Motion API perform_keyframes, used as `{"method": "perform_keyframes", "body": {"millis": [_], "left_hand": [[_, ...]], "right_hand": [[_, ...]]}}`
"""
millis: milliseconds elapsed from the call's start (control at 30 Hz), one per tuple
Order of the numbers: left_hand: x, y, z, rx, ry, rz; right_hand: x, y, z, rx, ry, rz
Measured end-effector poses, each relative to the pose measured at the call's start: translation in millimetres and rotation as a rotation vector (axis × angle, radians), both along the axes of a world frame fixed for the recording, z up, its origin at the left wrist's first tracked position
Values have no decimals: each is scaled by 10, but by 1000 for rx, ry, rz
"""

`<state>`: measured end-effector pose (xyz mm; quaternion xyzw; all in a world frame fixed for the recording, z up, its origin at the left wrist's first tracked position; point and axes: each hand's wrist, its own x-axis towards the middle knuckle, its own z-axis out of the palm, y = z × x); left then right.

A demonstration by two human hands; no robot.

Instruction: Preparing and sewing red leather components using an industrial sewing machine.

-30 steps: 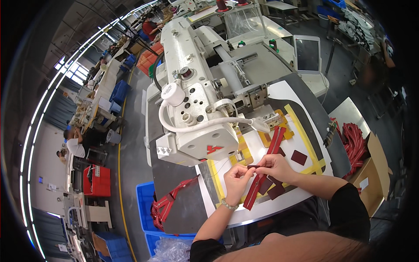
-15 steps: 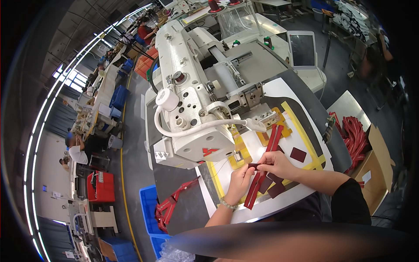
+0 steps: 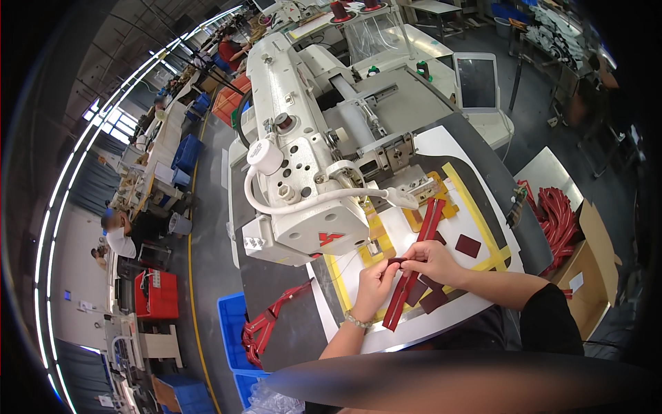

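In front of the white sewing machine (image 3: 303,179), my left hand (image 3: 373,286) and my right hand (image 3: 433,263) meet. Their fingertips pinch a small dark-red fabric patch (image 3: 396,261) between them, largely covered by the fingers. A long red zipper strip (image 3: 400,303) runs under my right hand, from the yellow clamp plate (image 3: 415,219) toward the near table edge. Several loose dark-red patches (image 3: 433,301) lie beside it below my right hand. Farther right, one square patch (image 3: 468,246) rests by itself on the white sheet.
Red zippers (image 3: 262,330) hang off the table's left side by a blue bin (image 3: 234,324). At right, a cardboard box (image 3: 594,269) stands by a heap of red zippers (image 3: 554,219). A screen (image 3: 477,83) is behind the machine. Other people work along the far-left benches.
Both hands stay pinched on the patch with hardly any movement. The whole view has shifted slightly.
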<state>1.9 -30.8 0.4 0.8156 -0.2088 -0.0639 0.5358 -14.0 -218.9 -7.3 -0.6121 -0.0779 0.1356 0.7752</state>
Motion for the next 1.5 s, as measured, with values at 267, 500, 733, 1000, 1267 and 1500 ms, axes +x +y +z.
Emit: {"method": "perform_keyframes", "body": {"millis": [267, 500, 733, 1000, 1267, 1500], "left_hand": [[6, -14, -13, -30, 14, -8], [116, 183, 95, 159, 71, -370], [21, 25, 24, -171, 165, -173], [-37, 24, -41, -53, 99, -124], [23, 93, 174, 16, 133, -88], [70, 133, 132, -14, 85, -142]], "right_hand": [[0, 3, 3, 8, 29, -5], [89, -164, 265, -481, -328, 277], [98, -142, 95, -14, 55, 180], [39, -43, 55, 57, 37, 109], [43, -62, 4, 40, 25, 162], [26, -62, 27, -8, 25, 174]]}}
